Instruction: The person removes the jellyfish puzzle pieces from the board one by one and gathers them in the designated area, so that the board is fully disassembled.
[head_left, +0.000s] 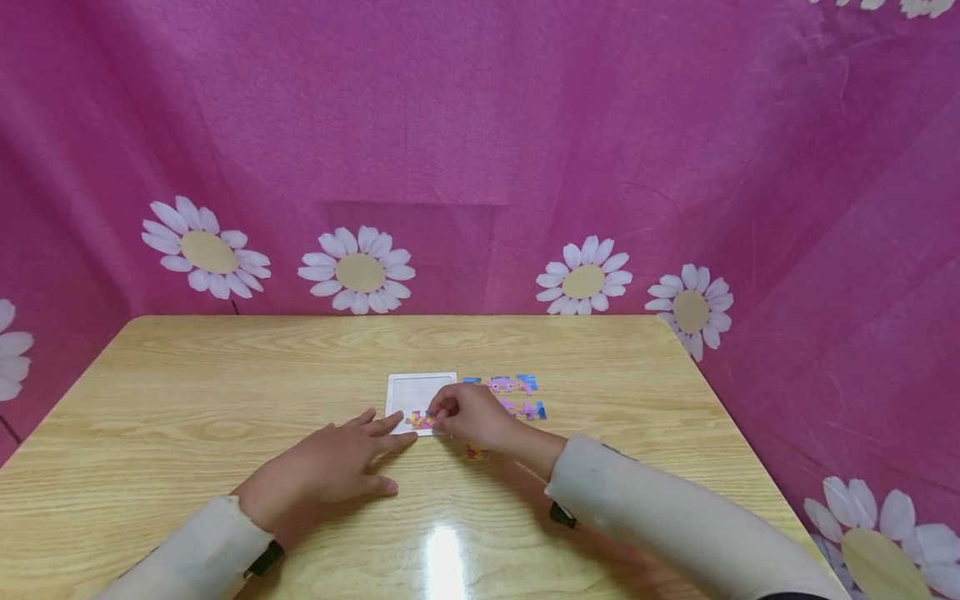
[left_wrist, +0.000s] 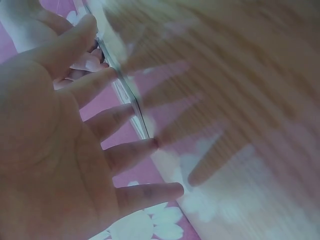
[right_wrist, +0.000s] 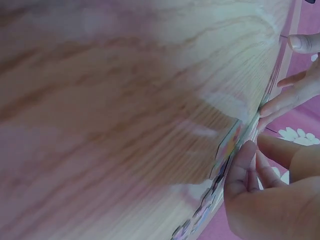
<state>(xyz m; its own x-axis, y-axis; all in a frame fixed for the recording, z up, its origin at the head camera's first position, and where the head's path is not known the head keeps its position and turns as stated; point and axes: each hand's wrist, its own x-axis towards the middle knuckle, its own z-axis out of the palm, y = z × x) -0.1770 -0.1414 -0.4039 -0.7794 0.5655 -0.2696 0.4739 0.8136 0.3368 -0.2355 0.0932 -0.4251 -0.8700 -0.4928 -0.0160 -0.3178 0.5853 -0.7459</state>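
Note:
A white puzzle tray (head_left: 423,377) lies flat on the table, with colourful jigsaw pieces (head_left: 417,420) along its near side. My left hand (head_left: 337,457) is spread with straight fingers, two fingertips right at the tray's lower left edge; the left wrist view shows its palm (left_wrist: 45,145). My right hand (head_left: 476,414) reaches over the tray's near right corner. Its thumb and index finger pinch together at a jigsaw piece beside those in the tray; the fingers mostly hide this piece. In the right wrist view the right hand (right_wrist: 275,175) has its fingertips low at the tray.
Right of the tray lie several loose jigsaw pieces, among them pink ones with eyes (head_left: 502,386) and a pink and blue one (head_left: 534,411). Another jigsaw piece (head_left: 477,453) lies nearer, below the right wrist. A pink flowered curtain (head_left: 480,167) stands behind the wooden table (head_left: 225,375).

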